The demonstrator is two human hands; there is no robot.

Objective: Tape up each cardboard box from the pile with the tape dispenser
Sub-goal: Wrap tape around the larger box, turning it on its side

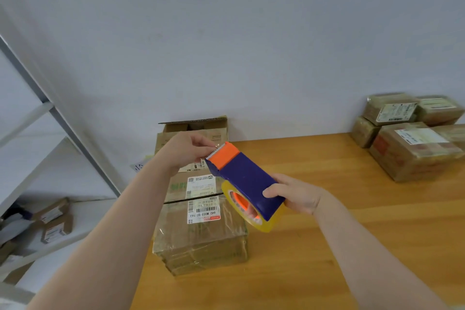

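My right hand grips the rear of a blue tape dispenser with an orange cutter head and a yellowish tape roll, held in the air above the table. My left hand pinches the clear tape end at the toothed orange cutter. Below the dispenser a cardboard box with white labels sits on the wooden table, wrapped in clear tape. Behind it stand more cardboard boxes, one with open flaps, against the wall.
A stack of taped cardboard boxes sits at the table's far right corner. A white metal shelf unit stands to the left, with small parcels on its lower shelf. The white wall runs behind the table.
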